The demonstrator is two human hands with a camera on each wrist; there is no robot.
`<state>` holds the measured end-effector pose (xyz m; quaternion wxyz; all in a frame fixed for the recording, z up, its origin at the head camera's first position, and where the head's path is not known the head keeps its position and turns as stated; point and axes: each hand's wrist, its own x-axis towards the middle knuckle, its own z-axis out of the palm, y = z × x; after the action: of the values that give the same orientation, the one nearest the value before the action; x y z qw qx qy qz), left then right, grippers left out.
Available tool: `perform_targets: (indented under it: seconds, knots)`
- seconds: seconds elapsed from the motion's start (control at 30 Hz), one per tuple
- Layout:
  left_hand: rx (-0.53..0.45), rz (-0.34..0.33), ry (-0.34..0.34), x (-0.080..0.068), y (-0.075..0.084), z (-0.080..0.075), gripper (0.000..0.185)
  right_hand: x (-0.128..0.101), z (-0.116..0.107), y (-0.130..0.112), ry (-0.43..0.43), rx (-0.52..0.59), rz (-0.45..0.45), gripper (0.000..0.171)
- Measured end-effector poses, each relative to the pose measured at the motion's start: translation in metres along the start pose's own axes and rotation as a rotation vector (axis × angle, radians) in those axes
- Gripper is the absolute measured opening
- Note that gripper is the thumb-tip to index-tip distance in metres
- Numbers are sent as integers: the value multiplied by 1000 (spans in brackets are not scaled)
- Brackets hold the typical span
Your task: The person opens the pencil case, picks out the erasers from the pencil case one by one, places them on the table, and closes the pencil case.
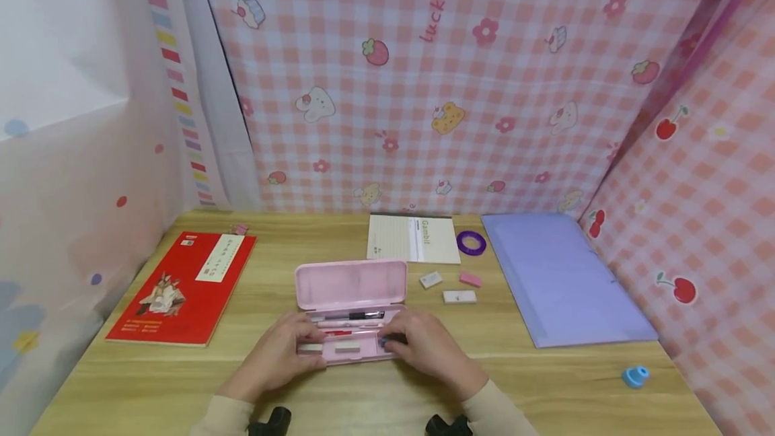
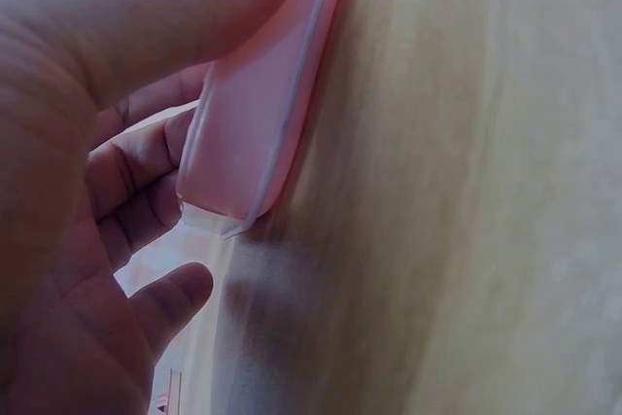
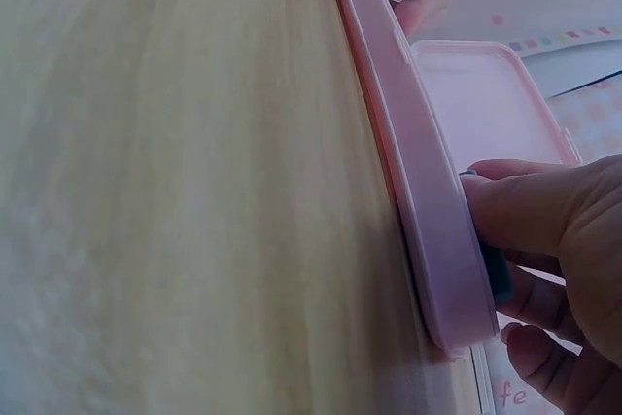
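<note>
Your left hand [image 1: 275,358] grips the open case's [image 1: 351,301] left end, your right hand [image 1: 432,348] its right; it lies left-right.

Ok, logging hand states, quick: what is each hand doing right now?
Left hand: grips the near left end of the open pink pencil case.
Right hand: holds its right end, fingers on something dark.
</note>
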<state>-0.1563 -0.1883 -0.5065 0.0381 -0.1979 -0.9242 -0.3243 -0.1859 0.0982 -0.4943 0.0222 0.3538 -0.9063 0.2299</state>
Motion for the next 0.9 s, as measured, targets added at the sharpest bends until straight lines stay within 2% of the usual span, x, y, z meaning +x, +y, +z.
perform_targets:
  seconds: [0.23, 0.4, 0.67, 0.8, 0.9]
  knots:
    - [-3, -18, -19, 0, 1, -1, 30, -1, 0, -1, -17, -11, -4, 18]
    - [-10, -15, -18, 1, 0, -1, 30, -1, -3, -2, 0, 10, 3, 20]
    - [-15, -7, -16, 2, -2, -1, 31, -4, -19, -3, 134, 121, 67, 21]
    - [-13, -9, -19, 2, -1, -1, 31, -7, -32, 9, 191, 199, 125, 20]
    - [-9, -11, -22, 2, -1, -1, 31, -10, -34, 25, 230, 166, 171, 17]
